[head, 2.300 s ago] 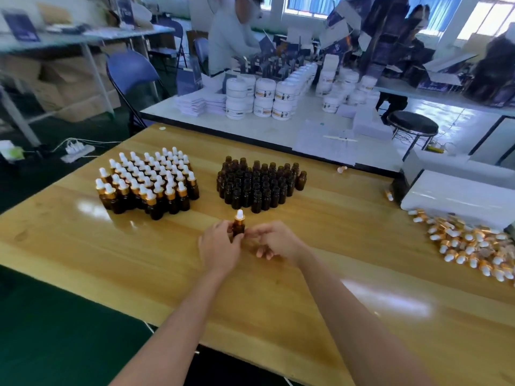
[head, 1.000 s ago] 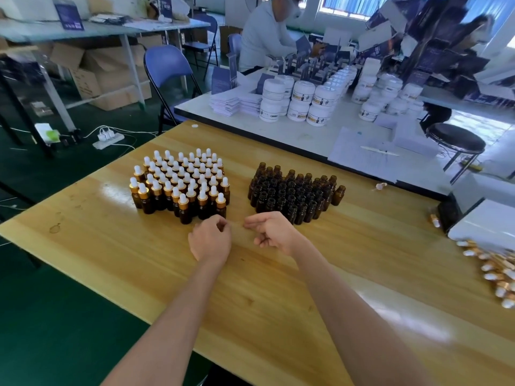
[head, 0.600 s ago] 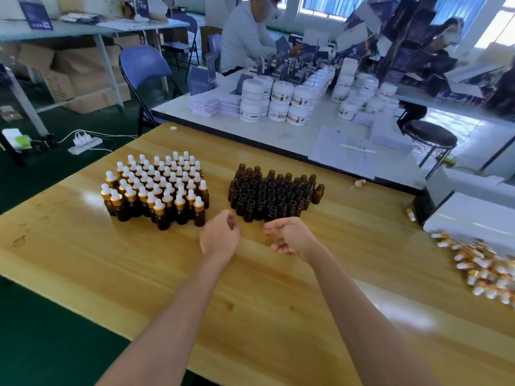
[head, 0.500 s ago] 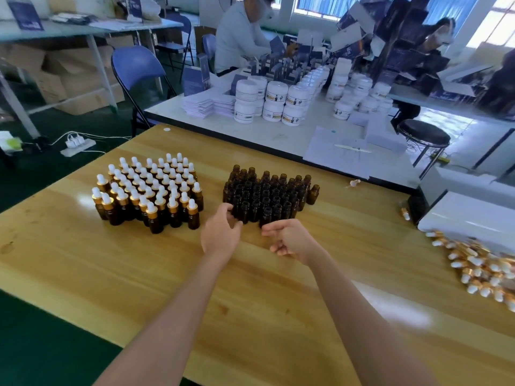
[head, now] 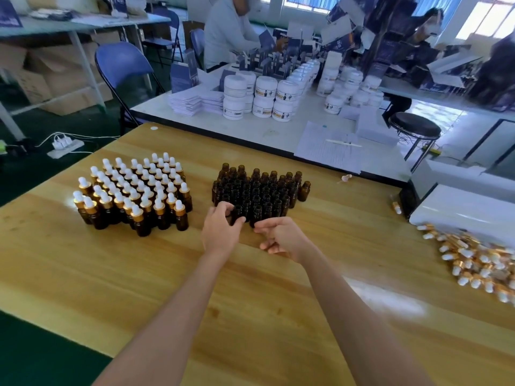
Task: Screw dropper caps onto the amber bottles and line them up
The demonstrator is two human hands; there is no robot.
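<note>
On the wooden table [head: 111, 274], a block of capped amber bottles [head: 133, 190] with white dropper tops stands in rows at the left. A cluster of uncapped amber bottles [head: 262, 190] stands in the middle. My left hand [head: 220, 232] curls its fingers round an uncapped bottle [head: 237, 214] at the cluster's front left corner. My right hand [head: 281, 238] hovers just right of it, fingers loosely curled, holding nothing that I can see. A pile of gold and white dropper caps [head: 479, 263] lies at the far right.
A white box [head: 459, 210] stands behind the cap pile. One loose cap [head: 346, 178] lies near the table's far edge. Beyond is a white table with white jars [head: 264, 96] and papers [head: 328, 149], a blue chair [head: 122, 65], a stool [head: 415, 129] and a seated person [head: 228, 32].
The capped bottle my hands held now stands with the capped block. My left hand has moved right to the uncapped cluster and taken hold of a bottle; my right hand followed.
</note>
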